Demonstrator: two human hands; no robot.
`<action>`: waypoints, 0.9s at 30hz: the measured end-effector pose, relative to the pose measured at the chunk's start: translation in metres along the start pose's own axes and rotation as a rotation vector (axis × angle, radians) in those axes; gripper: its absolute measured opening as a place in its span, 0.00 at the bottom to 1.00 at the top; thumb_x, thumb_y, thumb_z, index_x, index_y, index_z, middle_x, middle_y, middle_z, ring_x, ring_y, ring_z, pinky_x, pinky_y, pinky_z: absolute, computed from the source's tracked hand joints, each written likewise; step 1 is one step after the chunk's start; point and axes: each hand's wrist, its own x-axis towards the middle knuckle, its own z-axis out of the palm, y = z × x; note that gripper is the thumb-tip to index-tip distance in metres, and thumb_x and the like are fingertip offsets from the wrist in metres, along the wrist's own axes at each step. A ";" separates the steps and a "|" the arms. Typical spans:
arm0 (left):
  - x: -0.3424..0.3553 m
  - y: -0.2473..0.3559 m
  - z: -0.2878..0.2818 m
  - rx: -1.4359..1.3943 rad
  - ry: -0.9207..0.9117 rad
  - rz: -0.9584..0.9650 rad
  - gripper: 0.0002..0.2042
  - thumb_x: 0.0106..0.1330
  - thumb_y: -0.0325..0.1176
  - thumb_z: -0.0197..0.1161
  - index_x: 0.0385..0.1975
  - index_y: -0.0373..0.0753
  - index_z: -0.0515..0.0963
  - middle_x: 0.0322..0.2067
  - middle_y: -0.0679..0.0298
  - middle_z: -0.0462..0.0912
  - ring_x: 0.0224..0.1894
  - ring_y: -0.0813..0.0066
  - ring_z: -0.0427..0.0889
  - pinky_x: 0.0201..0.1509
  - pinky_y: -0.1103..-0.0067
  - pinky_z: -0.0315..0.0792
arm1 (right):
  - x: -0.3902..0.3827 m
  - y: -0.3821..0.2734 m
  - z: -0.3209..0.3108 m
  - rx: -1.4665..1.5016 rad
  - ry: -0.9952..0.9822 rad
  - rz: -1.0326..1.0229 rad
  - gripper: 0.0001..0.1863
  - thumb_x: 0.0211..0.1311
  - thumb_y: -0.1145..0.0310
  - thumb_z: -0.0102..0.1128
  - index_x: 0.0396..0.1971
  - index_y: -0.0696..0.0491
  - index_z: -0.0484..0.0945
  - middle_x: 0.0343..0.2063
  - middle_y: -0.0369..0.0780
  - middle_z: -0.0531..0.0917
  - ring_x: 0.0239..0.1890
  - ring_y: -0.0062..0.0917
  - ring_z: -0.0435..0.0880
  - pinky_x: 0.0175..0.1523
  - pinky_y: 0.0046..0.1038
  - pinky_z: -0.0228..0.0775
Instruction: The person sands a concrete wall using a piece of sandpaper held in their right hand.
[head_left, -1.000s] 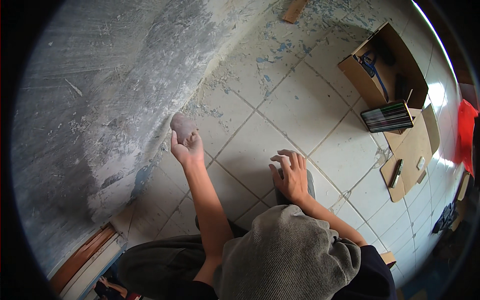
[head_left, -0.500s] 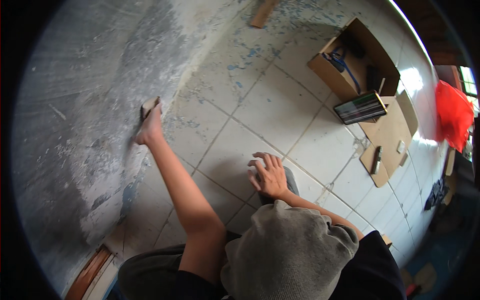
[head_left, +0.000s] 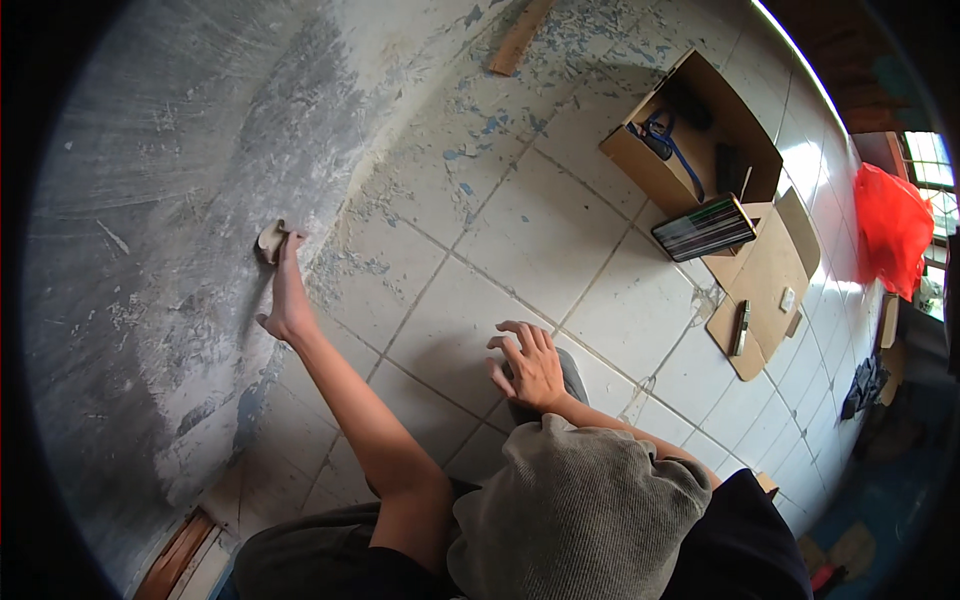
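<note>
A person's left hand, thumb splayed, reaches its fingers onto a pale, curled pad set against the scuffed grey wall, near the wall-side edge of the tiled floor; whether it grips or merely presses cannot be told. The right hand rests open and empty by the knee. Uneven pressure could fold the pad or slip it free, leaving fingertips to scrape the rough surface.

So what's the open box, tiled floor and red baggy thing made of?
Box: matte brown cardboard, by its thin walls. Tiled floor: probably glazed ceramic; its smooth squares shine. Red baggy thing: maybe thin plastic, floppy and crinkled, though cloth is possible.
</note>
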 end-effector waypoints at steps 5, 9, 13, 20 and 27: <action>0.002 -0.001 0.006 -0.031 0.101 -0.062 0.49 0.54 0.70 0.40 0.64 0.42 0.27 0.66 0.63 0.22 0.66 0.61 0.17 0.67 0.60 0.23 | -0.001 -0.003 0.000 0.008 0.007 -0.003 0.12 0.47 0.65 0.58 0.33 0.49 0.72 0.42 0.40 0.72 0.44 0.35 0.70 0.48 0.33 0.61; -0.015 -0.021 0.006 0.249 0.086 0.045 0.50 0.54 0.71 0.39 0.65 0.39 0.31 0.67 0.60 0.31 0.68 0.61 0.26 0.68 0.60 0.26 | -0.002 -0.001 -0.002 -0.022 -0.009 -0.005 0.12 0.47 0.65 0.58 0.34 0.50 0.72 0.42 0.39 0.71 0.46 0.33 0.70 0.48 0.33 0.61; -0.028 -0.007 0.004 0.109 -0.126 -0.090 0.50 0.53 0.73 0.37 0.65 0.40 0.30 0.67 0.60 0.29 0.68 0.60 0.25 0.68 0.60 0.27 | -0.001 -0.001 -0.002 -0.003 -0.029 0.019 0.12 0.47 0.66 0.58 0.34 0.49 0.72 0.42 0.39 0.71 0.44 0.33 0.70 0.47 0.33 0.61; -0.020 -0.029 -0.008 0.054 -0.072 -0.093 0.52 0.51 0.75 0.33 0.64 0.34 0.39 0.66 0.54 0.37 0.68 0.58 0.35 0.68 0.58 0.34 | -0.001 -0.001 -0.005 -0.014 0.053 0.013 0.12 0.45 0.70 0.59 0.33 0.51 0.72 0.40 0.41 0.73 0.42 0.36 0.71 0.45 0.35 0.64; -0.020 -0.010 -0.007 0.160 -0.017 0.000 0.52 0.49 0.76 0.35 0.65 0.36 0.39 0.67 0.58 0.36 0.69 0.62 0.33 0.68 0.59 0.31 | 0.003 -0.010 0.003 -0.025 0.024 0.010 0.11 0.46 0.70 0.58 0.33 0.51 0.72 0.40 0.40 0.72 0.42 0.36 0.71 0.46 0.34 0.62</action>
